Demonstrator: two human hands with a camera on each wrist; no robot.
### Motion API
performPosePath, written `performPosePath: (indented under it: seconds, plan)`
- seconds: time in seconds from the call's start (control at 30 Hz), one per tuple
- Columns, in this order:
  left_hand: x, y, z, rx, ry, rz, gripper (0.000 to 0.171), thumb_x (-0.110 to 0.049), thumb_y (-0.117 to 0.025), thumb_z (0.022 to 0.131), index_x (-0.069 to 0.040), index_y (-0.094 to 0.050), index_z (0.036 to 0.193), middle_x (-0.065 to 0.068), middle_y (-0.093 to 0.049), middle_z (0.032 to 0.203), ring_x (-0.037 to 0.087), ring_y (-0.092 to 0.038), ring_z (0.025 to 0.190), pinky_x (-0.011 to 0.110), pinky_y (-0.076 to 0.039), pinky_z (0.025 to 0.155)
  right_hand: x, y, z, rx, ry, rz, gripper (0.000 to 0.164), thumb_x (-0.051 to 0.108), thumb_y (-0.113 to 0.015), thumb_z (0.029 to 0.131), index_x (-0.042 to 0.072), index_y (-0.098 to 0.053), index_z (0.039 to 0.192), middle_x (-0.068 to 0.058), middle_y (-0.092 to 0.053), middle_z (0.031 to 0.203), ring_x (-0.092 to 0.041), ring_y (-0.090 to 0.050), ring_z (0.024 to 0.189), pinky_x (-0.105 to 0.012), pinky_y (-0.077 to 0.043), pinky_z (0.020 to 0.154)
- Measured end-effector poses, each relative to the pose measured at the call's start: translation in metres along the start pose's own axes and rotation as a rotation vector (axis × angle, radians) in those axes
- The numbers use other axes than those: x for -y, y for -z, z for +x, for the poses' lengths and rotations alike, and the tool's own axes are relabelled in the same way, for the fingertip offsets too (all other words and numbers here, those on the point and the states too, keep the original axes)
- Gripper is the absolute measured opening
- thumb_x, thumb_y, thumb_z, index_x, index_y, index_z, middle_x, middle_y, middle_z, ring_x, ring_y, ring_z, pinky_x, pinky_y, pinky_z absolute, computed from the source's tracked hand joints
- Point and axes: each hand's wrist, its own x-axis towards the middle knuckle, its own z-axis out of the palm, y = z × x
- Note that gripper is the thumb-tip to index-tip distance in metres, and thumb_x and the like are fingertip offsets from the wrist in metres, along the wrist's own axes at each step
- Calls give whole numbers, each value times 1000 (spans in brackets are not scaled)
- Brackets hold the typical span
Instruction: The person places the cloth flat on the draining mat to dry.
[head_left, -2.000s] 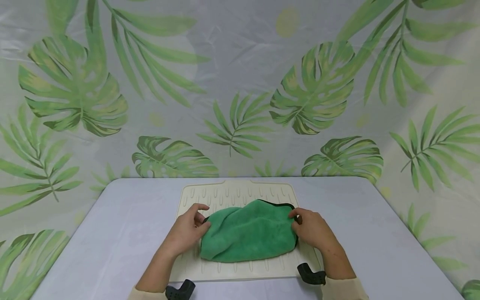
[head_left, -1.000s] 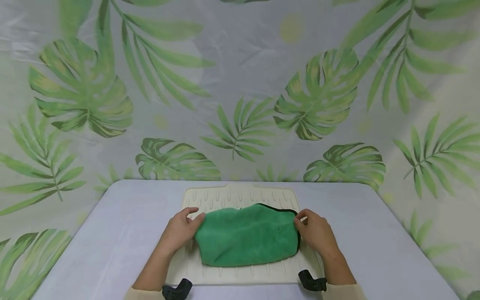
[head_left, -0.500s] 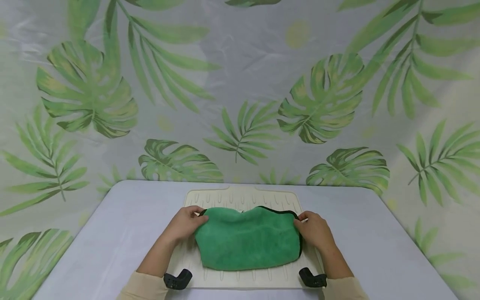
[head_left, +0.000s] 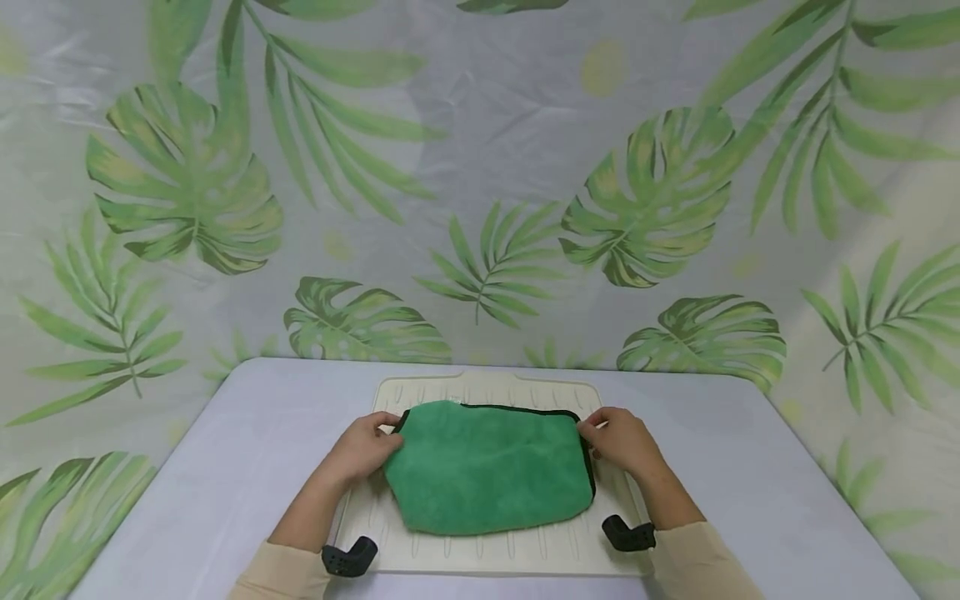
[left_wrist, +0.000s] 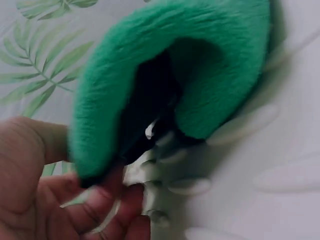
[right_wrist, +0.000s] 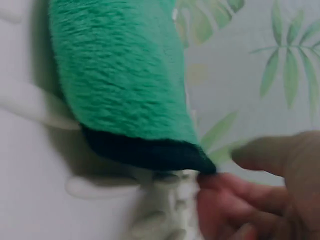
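A plush green towel (head_left: 491, 471) with dark edging lies folded over the cream ribbed board (head_left: 491, 554). My left hand (head_left: 362, 448) pinches its far left corner, the thumb on the green face and the fingers below the edge; in the left wrist view the cloth (left_wrist: 220, 60) curls up into an open loop with a dark inside. At the far right corner is my right hand (head_left: 622, 437). In the right wrist view, its thumb (right_wrist: 262, 154) stands apart from the dark-edged corner, while the fingertips (right_wrist: 215, 192) touch that corner from below.
The board rests on a white table (head_left: 757, 500), with a leaf-print curtain (head_left: 495, 167) hanging behind it. Black curved wrist mounts (head_left: 350, 557) sit at both sleeve cuffs, above the board's near edge.
My left hand has taken hold of the towel's left corner. The towel has flattened and its far edge has straightened. My right thumb has come off its corner.
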Motion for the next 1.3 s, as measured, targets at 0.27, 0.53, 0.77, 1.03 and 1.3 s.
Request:
performPosePath:
  seconds: [0.27,0.53,0.77,1.03,1.3]
  plan:
    - [1,2,21,-11,36,127,51,-46,-53,105,1,-74,110,17,-73,104,23,-62,82,32,-48,65,-3,-15,-5,91,-7,44,24,25,-67,97,1,-69,102,-6,-69,75,-17,-60,65,-32,-46,61]
    - [-3,-7,35,-59,-5,85,39,-23,-53,104,-4,-65,135,24,-69,129,38,-67,114,51,-55,94,-6,-18,-3,-65,9,48,26,20,-59,100,-1,-67,113,-8,-69,83,-16,-57,65,-32,-43,57]
    - [-3,-4,44,-100,22,48,42,-29,-51,105,-9,-62,141,23,-67,133,35,-67,114,46,-54,90,0,-11,19,-109,4,109,30,23,-56,103,-1,-65,118,-14,-69,87,-20,-63,69,-33,-46,58]
    - [-3,-3,45,12,7,199,48,-34,-54,105,4,-62,134,29,-62,136,46,-60,125,54,-52,100,2,-7,25,12,-51,58,44,32,-54,104,-3,-62,128,-18,-70,104,-22,-65,81,-36,-51,68]
    - [-1,2,6,34,-50,225,32,-37,-63,101,-7,-69,92,5,-62,68,17,-52,59,30,-40,55,-4,-1,-12,104,15,55,29,32,-63,101,4,-71,102,-6,-70,83,-17,-57,69,-31,-44,61]
